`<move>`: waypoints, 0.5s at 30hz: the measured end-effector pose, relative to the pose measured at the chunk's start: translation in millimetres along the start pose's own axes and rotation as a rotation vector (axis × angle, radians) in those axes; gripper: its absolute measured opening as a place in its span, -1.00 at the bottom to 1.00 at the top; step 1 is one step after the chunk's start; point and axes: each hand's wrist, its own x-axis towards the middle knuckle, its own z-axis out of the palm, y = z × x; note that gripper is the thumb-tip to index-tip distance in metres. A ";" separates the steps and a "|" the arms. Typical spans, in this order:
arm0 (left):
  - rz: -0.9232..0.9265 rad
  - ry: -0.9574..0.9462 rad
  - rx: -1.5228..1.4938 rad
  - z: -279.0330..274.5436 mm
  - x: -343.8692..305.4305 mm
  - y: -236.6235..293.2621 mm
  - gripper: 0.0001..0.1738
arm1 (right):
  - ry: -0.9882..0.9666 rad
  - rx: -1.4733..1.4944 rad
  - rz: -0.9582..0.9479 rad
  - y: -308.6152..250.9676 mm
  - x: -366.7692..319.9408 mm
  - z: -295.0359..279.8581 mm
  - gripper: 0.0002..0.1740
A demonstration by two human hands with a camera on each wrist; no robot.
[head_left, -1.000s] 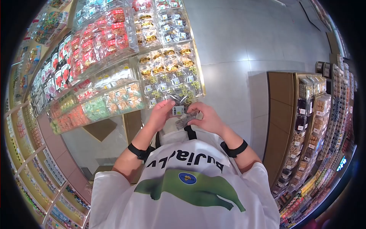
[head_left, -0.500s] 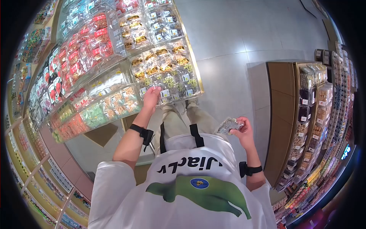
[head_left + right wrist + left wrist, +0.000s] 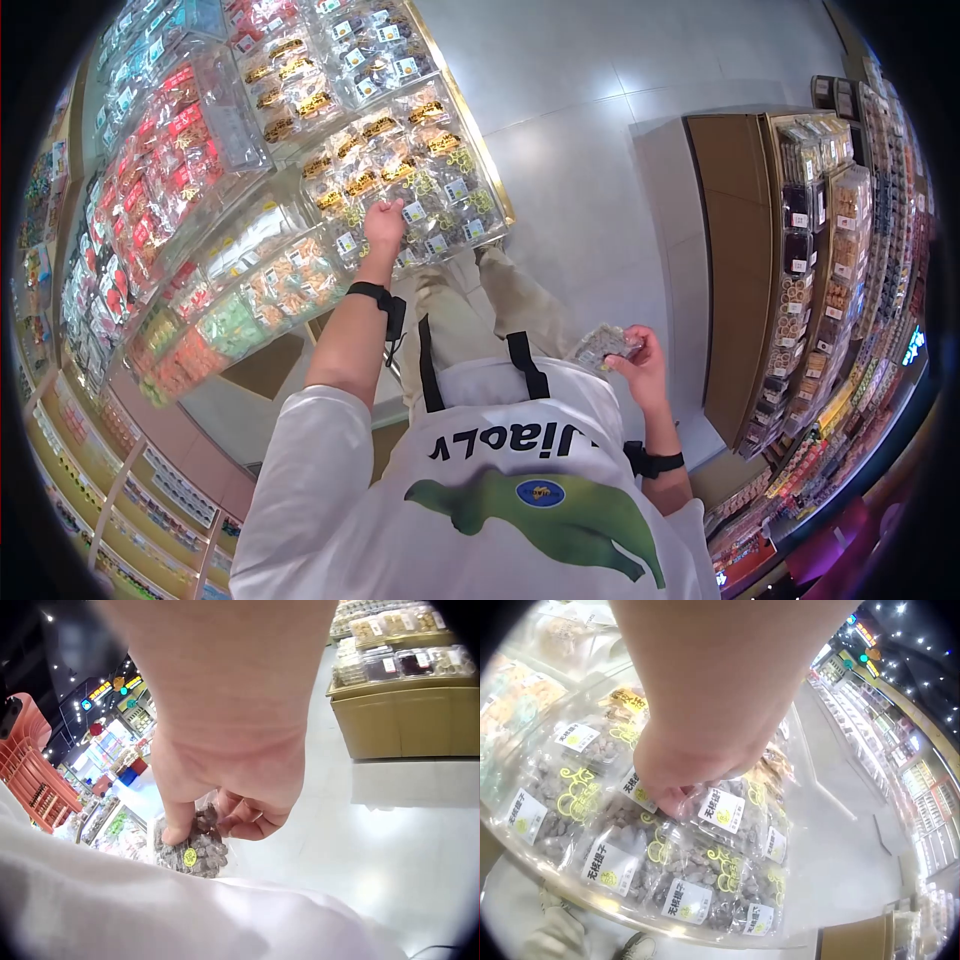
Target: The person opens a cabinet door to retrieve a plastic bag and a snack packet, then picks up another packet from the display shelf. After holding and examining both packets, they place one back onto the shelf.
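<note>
1. We see the left hand (image 3: pixel 384 226) reaching over a clear tray (image 3: pixel 607 904), its fingers bent and their tips pinching the near edge of a labelled packet (image 3: pixel 720 808)
2. That packet lies on top of the dark fruit packets (image 3: pixel 686 901) in the front part of the tray, its white label with black Chinese characters facing up
3. We see the right hand (image 3: pixel 645 362) well apart from the tray, near the person's right hip, thumb and fingers clamped on a clear packet (image 3: pixel 191 851)
4. In the right wrist view we make out dark pieces inside that packet and a round yellow-green mark on it
5. Behind the dark fruit we find packets with yellow-and-black labels (image 3: pixel 398 170), and farther to the left, red-labelled packets (image 3: pixel 150 190)
6. We notice a black strap (image 3: pixel 655 462) on the right forearm and a white garment (image 3: pixel 350 530) with a green picture on its front
7. Across the grey floor (image 3: pixel 560 165) we see a brown display stand (image 3: pixel 733 190) with boxed goods on it
</note>
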 end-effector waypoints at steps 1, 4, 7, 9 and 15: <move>0.057 0.018 0.108 -1.2 6.5 -3.0 -0.74 | 0.002 0.008 -0.006 -1.7 0.5 3.6 -0.41; 0.223 0.185 0.362 -1.0 3.2 -5.6 -0.64 | 0.003 0.015 -0.008 -2.6 3.2 8.4 -0.41; 0.343 0.220 0.560 -7.6 -24.2 23.6 -0.47 | -0.003 0.009 -0.012 -0.7 6.6 9.7 -0.41; 0.480 0.209 0.596 -9.6 -48.6 46.5 -0.43 | -0.013 0.002 -0.024 0.3 11.2 9.2 -0.40; 0.812 0.102 0.751 21.9 -68.5 59.6 -0.31 | -0.024 -0.050 -0.012 -0.1 12.3 10.9 -0.39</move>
